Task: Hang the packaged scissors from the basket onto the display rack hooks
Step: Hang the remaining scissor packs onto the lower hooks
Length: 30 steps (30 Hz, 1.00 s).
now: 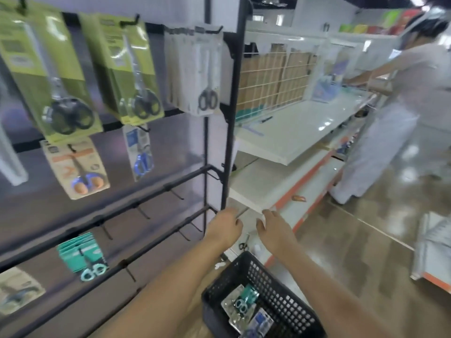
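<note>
My left hand (pixel 225 225) and my right hand (pixel 273 228) are stretched out together beside the right post of the black display rack (pixel 225 142). Between them they hold a pale, see-through packaged scissors (pixel 244 243) whose small black handles hang below; motion blur hides its edges. Just left of my hands are bare hooks (pixel 195 226) on the lower rails. The black basket (pixel 292 296) sits below my arms and holds teal scissors packs (pixel 244 301) and a blue pack (pixel 261 323). Green packs (pixel 131 69), white packs (pixel 197 71), an orange pack (pixel 78 167) and teal packs (pixel 83 254) hang on the rack.
White store shelves (pixel 292 132) run along the right of the rack, with an orange-edged base. A person in white clothes (pixel 395 118) stands at the far end of those shelves. Glossy brown floor (pixel 353 252) lies to the right of the basket.
</note>
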{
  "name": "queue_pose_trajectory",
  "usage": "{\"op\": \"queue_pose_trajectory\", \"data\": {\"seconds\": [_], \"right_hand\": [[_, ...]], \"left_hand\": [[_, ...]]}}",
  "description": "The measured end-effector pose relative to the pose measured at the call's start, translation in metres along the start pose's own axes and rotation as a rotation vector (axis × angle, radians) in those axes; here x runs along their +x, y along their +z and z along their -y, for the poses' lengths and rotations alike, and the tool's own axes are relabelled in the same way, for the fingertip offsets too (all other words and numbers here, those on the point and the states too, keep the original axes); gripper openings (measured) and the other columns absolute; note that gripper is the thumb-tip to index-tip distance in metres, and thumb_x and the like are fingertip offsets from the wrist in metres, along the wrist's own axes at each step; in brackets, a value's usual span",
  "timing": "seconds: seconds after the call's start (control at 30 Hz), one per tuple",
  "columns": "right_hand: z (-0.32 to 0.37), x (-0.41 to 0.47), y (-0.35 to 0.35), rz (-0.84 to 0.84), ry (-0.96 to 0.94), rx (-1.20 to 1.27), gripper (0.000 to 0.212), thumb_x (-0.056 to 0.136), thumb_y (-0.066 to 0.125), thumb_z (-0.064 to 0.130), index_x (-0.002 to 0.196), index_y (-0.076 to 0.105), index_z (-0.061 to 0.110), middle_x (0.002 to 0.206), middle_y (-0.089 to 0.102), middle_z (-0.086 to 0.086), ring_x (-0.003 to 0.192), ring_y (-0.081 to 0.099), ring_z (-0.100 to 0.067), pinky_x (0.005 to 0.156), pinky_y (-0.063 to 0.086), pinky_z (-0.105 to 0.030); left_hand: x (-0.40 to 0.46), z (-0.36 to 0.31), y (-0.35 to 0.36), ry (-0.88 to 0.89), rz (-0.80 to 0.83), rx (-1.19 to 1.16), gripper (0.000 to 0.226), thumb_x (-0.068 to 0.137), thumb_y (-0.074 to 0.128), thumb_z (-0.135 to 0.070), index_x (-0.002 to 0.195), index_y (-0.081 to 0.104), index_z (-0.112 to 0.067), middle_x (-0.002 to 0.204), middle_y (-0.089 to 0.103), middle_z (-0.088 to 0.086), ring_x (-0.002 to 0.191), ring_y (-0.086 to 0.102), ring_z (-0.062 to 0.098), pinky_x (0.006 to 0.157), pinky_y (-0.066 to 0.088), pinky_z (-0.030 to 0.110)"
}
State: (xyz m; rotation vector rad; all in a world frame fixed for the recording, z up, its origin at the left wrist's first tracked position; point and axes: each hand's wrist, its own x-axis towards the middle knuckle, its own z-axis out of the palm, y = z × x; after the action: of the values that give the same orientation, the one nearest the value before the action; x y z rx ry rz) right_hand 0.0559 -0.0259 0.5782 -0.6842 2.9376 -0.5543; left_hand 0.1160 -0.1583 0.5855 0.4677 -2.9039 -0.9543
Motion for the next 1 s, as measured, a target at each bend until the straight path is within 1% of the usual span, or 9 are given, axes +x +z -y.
{"op": "queue_pose_trajectory", "data": {"seconds": [0.07,0.13,0.2,0.27,0.33,0.43,0.6,0.9,1.0], "right_hand": [[-0.027,-0.013,0.005,0.034,0.044,0.003,0.038,0.1,0.035,0.027,0.132,0.043,0.007,0.129,0.05,-0.012,0.116,0.051,-0.028,0.093,0.042,-0.035],[-0.052,-0.025,0.01,0.065,0.094,0.002,0.038,0.1,0.035,0.027,0.132,0.043,0.007,0.129,0.05,-0.011,0.115,0.052,-0.027,0.09,0.043,-0.034],[-0.076,-0.036,0.014,0.096,0.131,-0.002,0.036,0.1,0.036,0.027,0.129,0.045,0.008,0.124,0.053,-0.01,0.11,0.054,-0.027,0.084,0.044,-0.034],[-0.096,-0.045,0.015,0.109,0.151,-0.01,0.034,0.098,0.037,0.027,0.126,0.048,0.01,0.118,0.056,-0.009,0.103,0.056,-0.027,0.08,0.047,-0.034],[-0.111,-0.05,0.013,0.104,0.184,0.001,0.031,0.098,0.037,0.025,0.122,0.051,0.01,0.114,0.056,-0.009,0.1,0.056,-0.026,0.081,0.047,-0.034],[-0.126,-0.052,0.006,0.066,0.231,0.027,0.03,0.099,0.038,0.023,0.122,0.05,0.008,0.12,0.054,-0.01,0.105,0.055,-0.026,0.085,0.045,-0.035],[-0.134,-0.04,0.003,0.043,0.285,0.048,0.035,0.101,0.034,0.026,0.13,0.045,0.009,0.127,0.052,-0.011,0.109,0.056,-0.027,0.089,0.046,-0.037],[-0.117,0.018,0.021,-0.032,0.476,0.084,0.037,0.101,0.034,0.03,0.128,0.047,0.008,0.129,0.051,-0.008,0.105,0.056,-0.021,0.083,0.043,-0.029],[-0.107,0.039,0.029,-0.04,0.523,0.084,0.038,0.101,0.034,0.031,0.131,0.046,0.01,0.131,0.05,-0.006,0.111,0.054,-0.02,0.086,0.043,-0.028]], "left_hand": [[-0.001,-0.013,0.027,-0.004,0.064,0.012,0.024,0.094,0.04,-0.018,0.112,0.051,-0.006,0.115,0.057,0.018,0.105,0.055,0.035,0.085,0.046,0.037],[-0.005,-0.025,0.051,0.008,0.123,0.017,0.034,0.096,0.039,-0.019,0.126,0.049,-0.007,0.131,0.051,0.015,0.121,0.049,0.031,0.097,0.041,0.035],[-0.008,-0.035,0.073,0.024,0.172,0.02,0.04,0.098,0.038,-0.019,0.136,0.042,-0.007,0.14,0.046,0.012,0.128,0.043,0.027,0.103,0.036,0.032],[-0.008,-0.044,0.093,0.043,0.215,0.027,0.038,0.097,0.039,-0.02,0.133,0.044,-0.007,0.136,0.049,0.014,0.124,0.046,0.028,0.1,0.039,0.033],[-0.007,-0.053,0.107,0.064,0.248,0.042,0.035,0.097,0.039,-0.02,0.129,0.047,-0.007,0.132,0.052,0.014,0.118,0.049,0.029,0.095,0.041,0.033],[0.0,-0.064,0.119,0.101,0.277,0.044,0.039,0.099,0.038,-0.021,0.134,0.044,-0.007,0.134,0.051,0.012,0.12,0.05,0.028,0.096,0.042,0.034],[0.025,-0.071,0.13,0.156,0.32,0.049,0.034,0.099,0.038,-0.02,0.128,0.048,-0.006,0.129,0.053,0.012,0.116,0.052,0.028,0.095,0.044,0.041],[0.103,-0.049,0.123,0.274,0.393,0.018,0.033,0.099,0.037,-0.017,0.127,0.049,-0.006,0.129,0.054,0.011,0.117,0.051,0.025,0.092,0.04,0.032],[0.13,-0.04,0.114,0.324,0.414,0.023,0.034,0.099,0.036,-0.016,0.127,0.049,-0.005,0.129,0.055,0.012,0.116,0.051,0.025,0.09,0.04,0.03]]}}
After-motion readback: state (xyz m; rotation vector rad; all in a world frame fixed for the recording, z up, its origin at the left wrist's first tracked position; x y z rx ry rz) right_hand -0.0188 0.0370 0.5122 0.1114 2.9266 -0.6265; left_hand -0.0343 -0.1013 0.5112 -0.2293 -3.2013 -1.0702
